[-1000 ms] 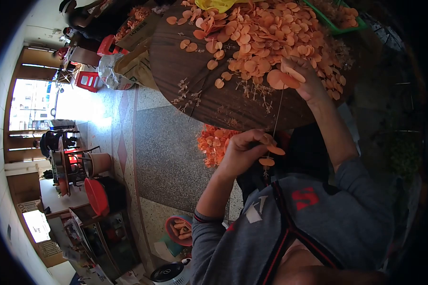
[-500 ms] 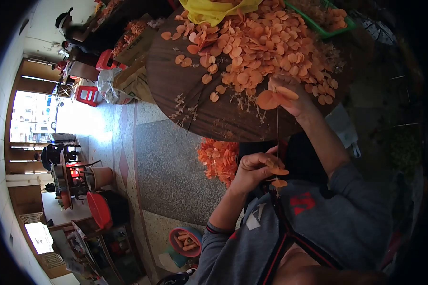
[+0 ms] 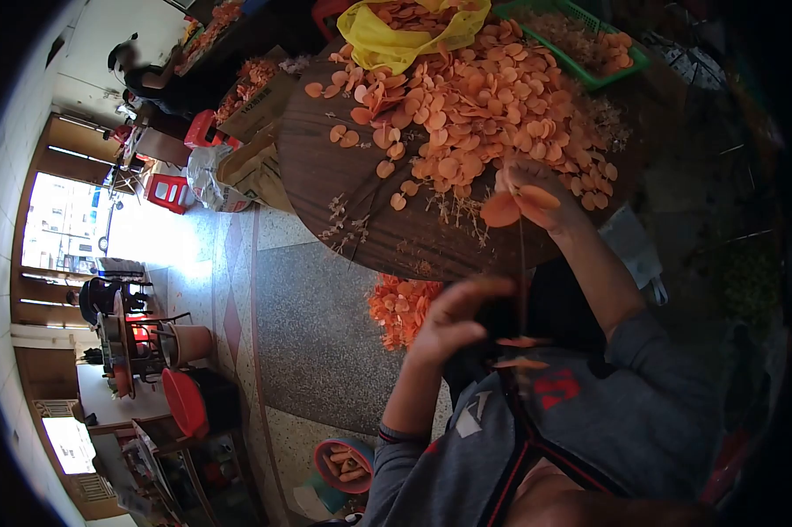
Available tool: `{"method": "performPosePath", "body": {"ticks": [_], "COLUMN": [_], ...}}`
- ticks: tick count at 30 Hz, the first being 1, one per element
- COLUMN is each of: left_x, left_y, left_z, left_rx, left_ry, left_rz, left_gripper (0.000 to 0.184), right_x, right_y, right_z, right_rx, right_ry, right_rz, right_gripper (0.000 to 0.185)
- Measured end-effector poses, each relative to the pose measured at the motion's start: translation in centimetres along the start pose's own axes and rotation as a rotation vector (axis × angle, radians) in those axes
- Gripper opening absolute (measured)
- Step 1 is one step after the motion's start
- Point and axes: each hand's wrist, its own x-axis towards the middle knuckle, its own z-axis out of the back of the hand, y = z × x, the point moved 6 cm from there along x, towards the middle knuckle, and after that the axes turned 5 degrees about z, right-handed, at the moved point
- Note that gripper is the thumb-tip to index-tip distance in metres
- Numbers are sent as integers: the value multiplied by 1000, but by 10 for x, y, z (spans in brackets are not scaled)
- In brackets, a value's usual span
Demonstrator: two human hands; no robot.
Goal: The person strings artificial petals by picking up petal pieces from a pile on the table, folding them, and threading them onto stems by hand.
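My right hand pinches the top of a thin stem at the table's near edge, with large round orange petals beside the fingers. The stem hangs down from it, with small blurred orange petals near its lower end, in front of the grey shirt. To the left of the stem, my left hand is smeared by motion, its thumb and fingers apart and nothing visible between them. A large heap of orange petals lies beyond my right hand on the dark round table.
At the table's far side are a yellow bag and a green basket. More orange petals sit below the table edge. A tub stands on the floor. A person is at the upper left.
My left hand has let go of the lower stem and opened, its fingers spreading apart. The stem stays in my right hand. Since the earliest frame, both hands have moved lower in view.
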Motion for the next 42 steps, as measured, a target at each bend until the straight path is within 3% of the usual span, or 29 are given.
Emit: {"method": "performPosePath", "body": {"ticks": [1,4,7,10,16,19,25,37,42], "left_x": [6,21,34,37,44,52,51,46,41], "left_y": [-8,-14,-7,10,17,18,21,23,8], "left_z": [5,29,22,24,17,14,22,21,15], "left_rx": [-184,258,328,203,-7,24,94,56,328], "left_ry": [-52,-446,-560,-577,-619,-550,-666,-677,-673], "left_rz": [-72,-120,-205,-214,-208,-192,-187,-203,-374], "left_gripper": [32,28,18,11,16,19,18,16,18], "right_x": [-2,-7,-9,-10,-12,-14,-16,-15,-16], "right_y": [0,-5,-8,-10,-16,-18,-20,-21,-24], "right_z": [-2,-8,-10,-5,-3,-4,-1,-1,2], "right_rx": [7,23,39,24,3,30,41,48,44], "right_ry": [37,52,43,49,64,67,38,8,6], "right_rz": [-15,-19,-34,-37,-45,-52,-65,-70,-75], "right_gripper": [31,31,31,27,24,24,25,25,25]}}
